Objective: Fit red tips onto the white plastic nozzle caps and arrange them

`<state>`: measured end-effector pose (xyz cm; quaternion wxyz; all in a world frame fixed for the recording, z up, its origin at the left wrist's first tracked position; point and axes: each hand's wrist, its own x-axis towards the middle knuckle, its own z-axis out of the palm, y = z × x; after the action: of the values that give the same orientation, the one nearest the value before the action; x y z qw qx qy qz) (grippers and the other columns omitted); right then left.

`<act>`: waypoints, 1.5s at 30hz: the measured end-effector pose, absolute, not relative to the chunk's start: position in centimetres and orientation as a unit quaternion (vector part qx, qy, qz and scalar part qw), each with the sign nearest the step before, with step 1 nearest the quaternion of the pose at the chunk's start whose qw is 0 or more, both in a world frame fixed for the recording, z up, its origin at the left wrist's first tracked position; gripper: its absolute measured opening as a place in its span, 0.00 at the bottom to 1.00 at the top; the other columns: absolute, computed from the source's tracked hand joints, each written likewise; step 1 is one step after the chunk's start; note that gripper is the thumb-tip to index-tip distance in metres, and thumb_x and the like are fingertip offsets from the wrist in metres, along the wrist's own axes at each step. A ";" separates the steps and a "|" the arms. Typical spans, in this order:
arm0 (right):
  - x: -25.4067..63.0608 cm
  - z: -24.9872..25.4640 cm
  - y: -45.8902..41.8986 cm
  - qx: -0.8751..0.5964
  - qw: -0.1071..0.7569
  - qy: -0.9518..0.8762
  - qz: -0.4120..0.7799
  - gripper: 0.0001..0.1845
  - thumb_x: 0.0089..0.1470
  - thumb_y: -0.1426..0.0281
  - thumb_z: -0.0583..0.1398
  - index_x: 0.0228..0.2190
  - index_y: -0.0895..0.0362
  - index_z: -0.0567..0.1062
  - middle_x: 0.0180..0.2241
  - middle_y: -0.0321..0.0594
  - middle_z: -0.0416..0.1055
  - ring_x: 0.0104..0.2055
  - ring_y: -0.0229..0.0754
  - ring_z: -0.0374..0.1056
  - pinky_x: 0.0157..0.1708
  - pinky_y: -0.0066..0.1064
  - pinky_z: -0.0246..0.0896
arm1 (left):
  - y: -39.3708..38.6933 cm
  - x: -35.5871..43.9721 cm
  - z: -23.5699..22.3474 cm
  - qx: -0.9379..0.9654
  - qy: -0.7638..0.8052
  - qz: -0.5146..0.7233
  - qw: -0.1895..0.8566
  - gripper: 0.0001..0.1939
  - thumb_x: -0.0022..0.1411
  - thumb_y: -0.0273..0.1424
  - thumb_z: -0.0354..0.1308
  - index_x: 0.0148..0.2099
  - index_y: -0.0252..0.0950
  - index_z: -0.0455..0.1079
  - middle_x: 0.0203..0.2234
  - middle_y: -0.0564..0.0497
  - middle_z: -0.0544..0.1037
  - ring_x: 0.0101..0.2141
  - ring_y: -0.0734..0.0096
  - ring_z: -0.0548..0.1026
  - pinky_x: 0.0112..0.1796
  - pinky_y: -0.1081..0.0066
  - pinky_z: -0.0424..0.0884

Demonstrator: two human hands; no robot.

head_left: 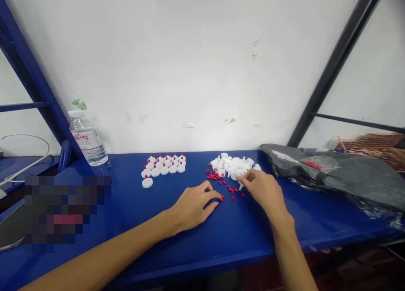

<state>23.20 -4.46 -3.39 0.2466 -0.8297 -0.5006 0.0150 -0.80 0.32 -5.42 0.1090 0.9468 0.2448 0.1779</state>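
My left hand (196,203) rests low over the blue table, thumb and index finger curved together with their tips on a small red cap (222,197). My right hand (264,190) is closed in a pinch on a white spout lid (241,185), its thin spout pointing down; the fingers partly cover it. Just behind it lies a heap of loose white spout lids (236,165). Scattered red caps (214,176) lie between the heap and my left hand. Further left, white lids with red caps on their spouts (164,169) stand upright in rows.
A water bottle (89,141) stands at the back left against the wall. Dark plastic bags (316,166) lie along the right side, a clear packet of red pieces on top. Blue and black frame posts rise at both sides. Another person's hand (397,156) shows at far right.
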 end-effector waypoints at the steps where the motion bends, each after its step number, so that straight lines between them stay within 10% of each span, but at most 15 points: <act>1: 23.2 -3.4 -4.5 -0.829 0.249 -0.501 0.013 0.16 0.56 0.53 0.62 0.26 0.50 0.76 0.29 0.38 0.79 0.32 0.49 0.72 0.28 0.34 0.52 | 0.4 -0.8 -5.5 0.946 0.243 0.181 0.114 0.15 0.73 0.34 0.51 0.55 0.45 0.75 0.48 0.51 0.74 0.37 0.70 0.76 0.38 0.69 0.70; 18: 21.0 -2.3 -4.6 -0.622 0.437 -0.598 0.254 0.23 0.56 0.48 0.62 0.25 0.53 0.69 0.28 0.37 0.75 0.31 0.46 0.76 0.27 0.30 0.64 | 1.2 -0.9 -5.7 0.880 0.287 0.282 0.252 0.08 0.69 0.32 0.58 0.44 0.39 0.79 0.36 0.52 0.81 0.32 0.71 0.77 0.36 0.72 0.69; 27: 19.6 -2.3 -4.6 -0.569 0.446 -0.605 0.335 0.22 0.53 0.52 0.67 0.43 0.53 0.77 0.42 0.42 0.77 0.38 0.46 0.78 0.35 0.33 0.73 | 1.3 -1.1 -5.0 0.734 0.317 0.363 0.478 0.12 0.63 0.38 0.63 0.41 0.34 0.80 0.23 0.51 0.79 0.23 0.71 0.77 0.28 0.75 0.66; 45: 17.9 -1.4 -5.1 -0.515 0.494 -0.572 0.404 0.22 0.47 0.52 0.71 0.35 0.54 0.76 0.43 0.42 0.78 0.40 0.48 0.79 0.42 0.36 0.73 | 0.6 -1.2 -4.7 0.678 0.324 0.463 0.470 0.11 0.60 0.37 0.65 0.39 0.34 0.82 0.18 0.52 0.76 0.18 0.75 0.69 0.23 0.74 0.62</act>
<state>17.93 -5.13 -1.41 0.4939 -0.5153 -0.5719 0.4043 -1.21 0.59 -4.75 0.4697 0.6785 0.3241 0.4626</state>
